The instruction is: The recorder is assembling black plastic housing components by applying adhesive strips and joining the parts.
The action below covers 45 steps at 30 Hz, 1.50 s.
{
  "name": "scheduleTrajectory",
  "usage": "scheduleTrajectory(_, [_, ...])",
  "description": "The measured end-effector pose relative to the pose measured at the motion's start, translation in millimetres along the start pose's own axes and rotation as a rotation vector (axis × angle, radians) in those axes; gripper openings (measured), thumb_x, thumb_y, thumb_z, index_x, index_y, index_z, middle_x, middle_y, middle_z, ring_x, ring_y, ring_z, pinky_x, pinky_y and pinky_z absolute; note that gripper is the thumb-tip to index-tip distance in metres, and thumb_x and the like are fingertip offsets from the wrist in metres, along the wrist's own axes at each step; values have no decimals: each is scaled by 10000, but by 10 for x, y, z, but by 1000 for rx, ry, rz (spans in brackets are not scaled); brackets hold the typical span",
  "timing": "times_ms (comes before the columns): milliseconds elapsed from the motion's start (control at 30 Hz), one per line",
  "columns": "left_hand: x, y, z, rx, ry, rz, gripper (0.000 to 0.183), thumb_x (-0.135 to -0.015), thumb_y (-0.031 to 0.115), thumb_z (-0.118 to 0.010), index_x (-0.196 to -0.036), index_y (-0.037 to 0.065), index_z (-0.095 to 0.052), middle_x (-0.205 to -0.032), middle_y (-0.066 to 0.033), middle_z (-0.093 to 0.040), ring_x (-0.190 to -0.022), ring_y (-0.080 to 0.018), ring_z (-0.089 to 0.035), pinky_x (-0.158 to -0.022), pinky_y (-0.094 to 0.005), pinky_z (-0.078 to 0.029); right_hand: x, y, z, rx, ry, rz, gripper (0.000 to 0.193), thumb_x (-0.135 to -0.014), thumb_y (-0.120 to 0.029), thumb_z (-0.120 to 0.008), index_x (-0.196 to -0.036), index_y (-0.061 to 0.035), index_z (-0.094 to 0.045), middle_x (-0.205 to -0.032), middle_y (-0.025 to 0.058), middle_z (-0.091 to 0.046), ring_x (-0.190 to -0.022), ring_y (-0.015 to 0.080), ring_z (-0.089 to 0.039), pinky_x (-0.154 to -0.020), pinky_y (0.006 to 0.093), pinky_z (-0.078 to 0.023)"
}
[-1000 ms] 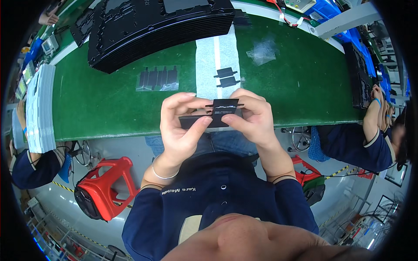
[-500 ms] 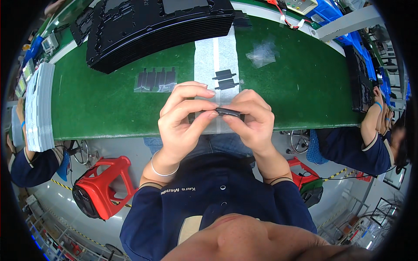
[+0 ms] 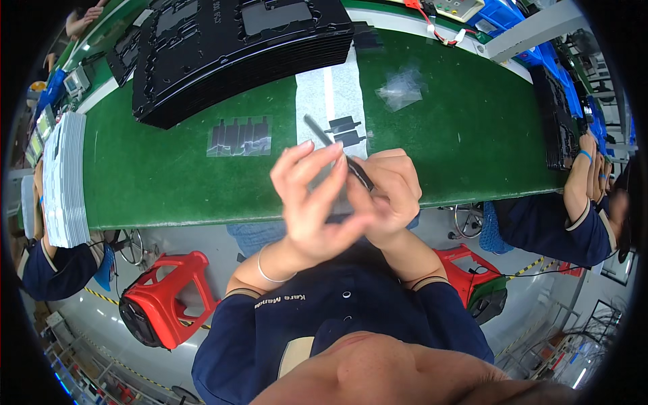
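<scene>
A slim dark strip-like piece [image 3: 360,174] is pinched in my right hand [image 3: 393,192], its fingers curled closed. The piece stands slanted, and a greyer length reaches up and left past my left fingertips; whether both are one part I cannot tell. Beside it my left hand [image 3: 314,202], slightly blurred, has its fingers spread and thumb stretched out. Just beyond, two small black tabbed pieces [image 3: 349,139] lie on a white cloth strip [image 3: 311,91]. A clear sheet with several dark tabbed pieces [image 3: 239,136] rests farther left on the green table [image 3: 162,182].
Black moulded trays [image 3: 250,64] are stacked at the far left. Crumpled clear film [image 3: 401,90] lies far right. White sheets [image 3: 65,182] are piled at the left edge, more black trays [image 3: 557,125] at the right. Red stools [image 3: 169,297] and co-workers flank me.
My left fingers have come off their pinch and spread. The dark piece has swung from nearly level to a steep slant in my right hand. The view has shifted slightly.
</scene>
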<state>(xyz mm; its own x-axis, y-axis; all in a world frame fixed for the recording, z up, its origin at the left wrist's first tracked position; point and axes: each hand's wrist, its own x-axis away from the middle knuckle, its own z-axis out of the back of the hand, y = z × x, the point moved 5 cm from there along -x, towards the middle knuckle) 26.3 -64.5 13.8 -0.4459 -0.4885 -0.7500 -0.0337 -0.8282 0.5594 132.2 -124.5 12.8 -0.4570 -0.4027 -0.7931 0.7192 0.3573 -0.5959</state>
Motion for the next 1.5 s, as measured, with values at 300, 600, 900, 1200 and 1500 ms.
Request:
scheduleTrajectory(300, [-59, -238, 91, 10, -34, 126, 646, -694, 265, -754, -1222, 14, -479, -1329, -222, -380, -1212, -367, -361, -994, -458, -299, -69, 333, 32, -366, -442, -523, 156, -679, -31, -733, -748, 14, -600, -675, 48, -535, -625, 126, -510, -589, 256, -398])
scheduleTrajectory(600, [269, -381, -85, 1057, -26, 695, 594, -830, -54, -528, -1368, -32, -276, -1159, -193, -575, -1082, -231, -559, -947, -335, -420, -60, 272, 23, -409, -179, -566, 209, -694, -55, -744, -860, -37, -620, -781, 39, -591, -693, 119, -522, -631, 253, -414])
scheduleTrajectory(900, [291, -294, -39, 956, -38, 493, 503, -846, -66, -523, -1308, -32, -329, -1175, -240, -553, -1097, -246, -551, -933, -340, -426, -148, 218, 80, -350, -207, -410, 161, -705, 7, -715, -850, -28, -656, -802, 57, -585, -712, 132, -535, -612, 243, -416])
scheduleTrajectory(1200, [236, -62, -66, 456, 5, 171, 456, -832, -103, -512, -1250, -45, -339, -1139, -331, -541, -1018, -361, -603, -842, -356, -498, -24, -36, 100, 100, -38, 76, 230, -704, -106, -727, -908, -19, -666, -791, 47, -566, -648, 192, -515, -564, 296, -393])
scheduleTrajectory(1500, [261, -221, -27, 836, 107, 435, 520, -832, -82, -545, -1267, 2, -274, -1092, -208, -554, -1006, -253, -574, -883, -336, -454, -152, 83, 172, -194, -270, -133, 335, -868, -319, -587, -979, -15, -670, -840, 81, -582, -736, 193, -532, -637, 285, -429])
